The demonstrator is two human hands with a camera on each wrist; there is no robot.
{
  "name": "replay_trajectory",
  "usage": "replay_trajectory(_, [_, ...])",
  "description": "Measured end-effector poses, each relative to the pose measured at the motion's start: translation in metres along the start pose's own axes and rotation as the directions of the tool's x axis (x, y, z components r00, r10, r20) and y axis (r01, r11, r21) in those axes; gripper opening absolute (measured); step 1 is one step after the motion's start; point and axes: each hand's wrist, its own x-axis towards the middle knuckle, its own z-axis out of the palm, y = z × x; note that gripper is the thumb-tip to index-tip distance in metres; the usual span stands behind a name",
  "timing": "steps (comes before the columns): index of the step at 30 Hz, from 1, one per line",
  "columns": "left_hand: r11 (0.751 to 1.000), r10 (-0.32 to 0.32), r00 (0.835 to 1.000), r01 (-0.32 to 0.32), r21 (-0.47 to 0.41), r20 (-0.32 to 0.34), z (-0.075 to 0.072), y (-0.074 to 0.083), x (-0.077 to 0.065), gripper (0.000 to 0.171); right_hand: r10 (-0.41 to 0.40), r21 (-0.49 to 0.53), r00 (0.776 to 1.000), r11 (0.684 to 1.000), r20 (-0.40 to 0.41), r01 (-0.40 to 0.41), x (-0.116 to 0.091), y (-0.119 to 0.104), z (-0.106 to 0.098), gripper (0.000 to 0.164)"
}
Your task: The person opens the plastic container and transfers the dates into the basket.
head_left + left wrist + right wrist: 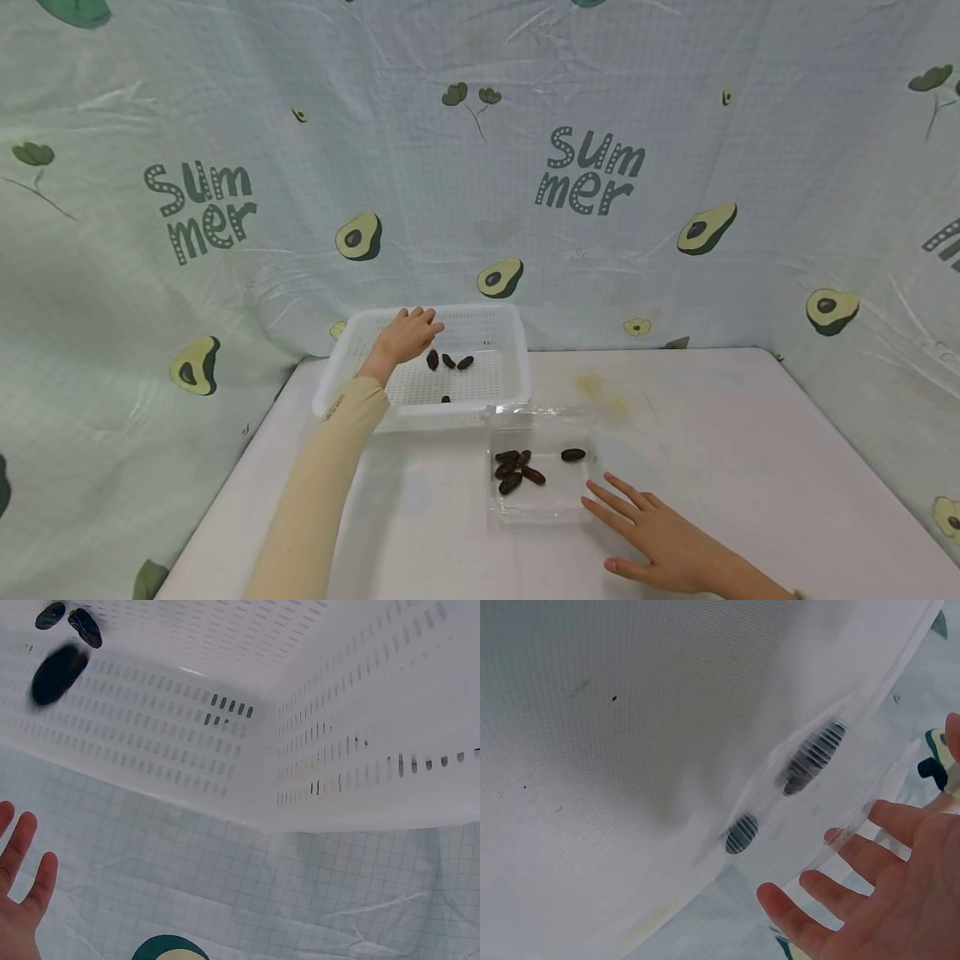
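Observation:
Over the white plastic basket [420, 410], my left hand [408, 335] hangs with spread fingers [18, 851] and nothing between them. A dark date [58, 673], blurred and large in the left wrist view, is apart from that hand, against the basket's slotted wall. Several more dates [466, 362] lie on the basket floor. My right hand [663, 537] has its fingers extended at the right edge of a clear plastic box [551, 500]; in the right wrist view its fingertips [769, 894] overlap the box side. Several dates [510, 483] cluster on the box's left, with a single date [573, 455] at its right.
The white tabletop [720, 433] carries a faint yellow stain [600, 393] behind the box. A printed sheet [420, 167] with avocados hangs behind and at both sides. The basket's front right corner stands close to the box's back edge.

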Motion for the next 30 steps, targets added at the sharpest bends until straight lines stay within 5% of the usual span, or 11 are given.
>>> replay_trajectory(7, [0.998,0.023,0.999,-0.025,-0.050,-0.033,-0.002,0.004,-0.005,0.012,0.009,0.013,1.000,1.000,0.015,-0.009,0.000,0.001,0.000,0.065])
replay_trajectory(17, [0.990,0.104,0.971,-0.122,-0.074,-0.216,-0.024,0.022,-0.018,0.014,0.010,0.022,1.000,1.000,0.020,-0.010,0.000,0.003,-0.003,0.064])
replay_trajectory(28, [0.944,0.247,0.856,-0.318,-0.087,-0.454,-0.037,0.065,-0.069,0.009,0.020,-0.041,0.999,0.999,-0.035,-0.021,-0.004,0.007,-0.003,0.062])
replay_trajectory(30, [0.937,0.258,0.854,-0.335,-0.099,-0.452,-0.037,0.077,-0.077,0.008,0.019,-0.044,0.999,0.999,-0.041,-0.021,-0.004,0.008,-0.002,0.062])
